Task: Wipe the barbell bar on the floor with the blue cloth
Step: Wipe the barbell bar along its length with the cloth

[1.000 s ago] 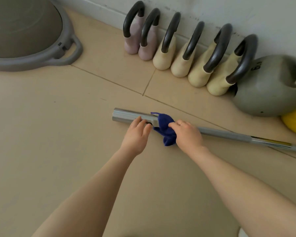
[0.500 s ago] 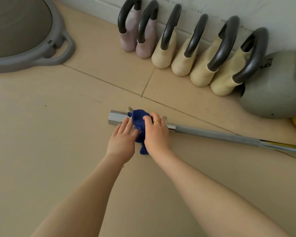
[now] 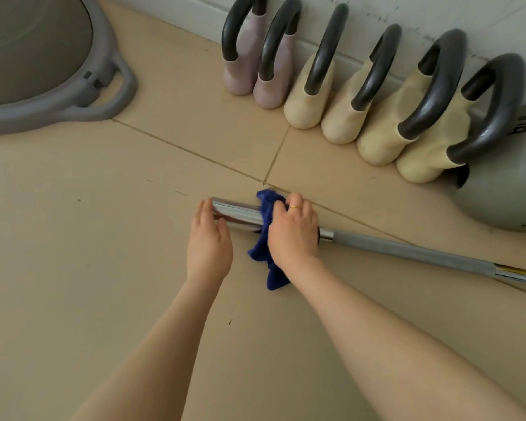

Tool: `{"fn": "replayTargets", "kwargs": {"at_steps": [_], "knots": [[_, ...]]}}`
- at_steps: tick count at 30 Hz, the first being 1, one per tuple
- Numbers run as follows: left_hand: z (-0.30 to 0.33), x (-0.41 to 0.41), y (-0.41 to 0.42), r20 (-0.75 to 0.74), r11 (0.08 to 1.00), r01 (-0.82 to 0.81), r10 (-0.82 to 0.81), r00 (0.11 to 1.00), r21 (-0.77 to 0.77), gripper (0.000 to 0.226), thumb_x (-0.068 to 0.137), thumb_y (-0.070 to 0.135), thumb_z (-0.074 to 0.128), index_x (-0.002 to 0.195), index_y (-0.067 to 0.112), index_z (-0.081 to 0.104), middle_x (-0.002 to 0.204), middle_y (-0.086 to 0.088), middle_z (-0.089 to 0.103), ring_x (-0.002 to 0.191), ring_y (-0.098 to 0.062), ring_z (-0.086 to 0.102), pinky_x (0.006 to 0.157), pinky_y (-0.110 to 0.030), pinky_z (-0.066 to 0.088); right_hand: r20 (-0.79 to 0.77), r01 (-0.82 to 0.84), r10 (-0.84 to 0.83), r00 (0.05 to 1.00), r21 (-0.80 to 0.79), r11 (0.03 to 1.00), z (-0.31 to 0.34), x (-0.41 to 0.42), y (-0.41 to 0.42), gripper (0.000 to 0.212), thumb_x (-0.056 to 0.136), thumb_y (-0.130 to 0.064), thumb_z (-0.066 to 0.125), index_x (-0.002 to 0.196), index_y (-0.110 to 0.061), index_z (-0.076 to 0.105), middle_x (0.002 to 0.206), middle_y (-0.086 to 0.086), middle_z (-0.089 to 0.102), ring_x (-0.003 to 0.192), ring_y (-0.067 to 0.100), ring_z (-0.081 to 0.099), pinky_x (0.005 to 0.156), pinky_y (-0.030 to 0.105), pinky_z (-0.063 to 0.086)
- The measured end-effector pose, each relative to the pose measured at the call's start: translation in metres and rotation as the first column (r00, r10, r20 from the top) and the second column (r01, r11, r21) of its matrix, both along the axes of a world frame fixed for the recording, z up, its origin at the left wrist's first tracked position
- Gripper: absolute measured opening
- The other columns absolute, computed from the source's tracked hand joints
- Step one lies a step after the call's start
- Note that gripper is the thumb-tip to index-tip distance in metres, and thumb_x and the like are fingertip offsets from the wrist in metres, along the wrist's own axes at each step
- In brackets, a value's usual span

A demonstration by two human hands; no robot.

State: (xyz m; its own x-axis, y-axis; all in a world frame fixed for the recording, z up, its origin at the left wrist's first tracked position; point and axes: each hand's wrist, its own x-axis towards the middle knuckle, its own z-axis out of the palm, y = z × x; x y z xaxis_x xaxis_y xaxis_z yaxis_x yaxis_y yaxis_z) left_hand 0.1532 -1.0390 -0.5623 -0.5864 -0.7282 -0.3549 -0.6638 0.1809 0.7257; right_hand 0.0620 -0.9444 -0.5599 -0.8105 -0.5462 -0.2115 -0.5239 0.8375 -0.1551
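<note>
The barbell bar [image 3: 407, 252] lies on the tan floor, running from centre to the right edge; its shiny chrome sleeve [image 3: 237, 212] is the near left end. The blue cloth [image 3: 263, 247] is wrapped over the sleeve, one tail trailing on the floor toward me. My right hand [image 3: 293, 232] grips the cloth around the sleeve, a ring on one finger. My left hand [image 3: 208, 241] rests with straight fingers against the sleeve's end, just left of the cloth.
Several kettlebells with dark handles [image 3: 316, 86] stand in a row along the white wall. A large grey kettlebell [image 3: 510, 183] sits at the right, close behind the bar. A grey balance trainer [image 3: 43, 71] fills the top left corner.
My right hand slid the cloth left along the bar onto the chrome sleeve. My left hand shifted left to the sleeve's end. The view came closer.
</note>
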Motion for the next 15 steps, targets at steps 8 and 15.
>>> {"fn": "replayTargets", "kwargs": {"at_steps": [8,15], "knots": [[0.011,0.007,0.000,-0.184,0.920,-0.148,0.226,0.956,0.363,0.042,0.101,0.024,0.027,0.142,0.022,0.037,0.145,0.008,0.041,0.135,-0.007,0.034,0.103,-0.018,0.025,0.001,-0.514,0.516,0.857,-0.078,0.854,-0.006,-0.001,-0.021,0.051,0.088,-0.024,0.055,0.137,-0.016,0.041,0.141,0.015,0.041,0.125,0.035,0.039,0.104,0.046,0.036],[0.016,0.008,-0.008,-0.154,0.869,-0.155,0.254,0.955,0.470,0.043,0.102,0.030,0.025,0.144,0.022,0.032,0.147,0.009,0.036,0.124,0.003,0.030,0.099,-0.016,0.020,0.033,0.051,-0.053,0.998,0.080,0.996,-0.011,-0.021,-0.020,0.044,0.100,-0.034,0.026,0.120,-0.011,0.057,0.125,0.010,0.054,0.114,0.029,0.046,0.096,0.039,0.034]]}}
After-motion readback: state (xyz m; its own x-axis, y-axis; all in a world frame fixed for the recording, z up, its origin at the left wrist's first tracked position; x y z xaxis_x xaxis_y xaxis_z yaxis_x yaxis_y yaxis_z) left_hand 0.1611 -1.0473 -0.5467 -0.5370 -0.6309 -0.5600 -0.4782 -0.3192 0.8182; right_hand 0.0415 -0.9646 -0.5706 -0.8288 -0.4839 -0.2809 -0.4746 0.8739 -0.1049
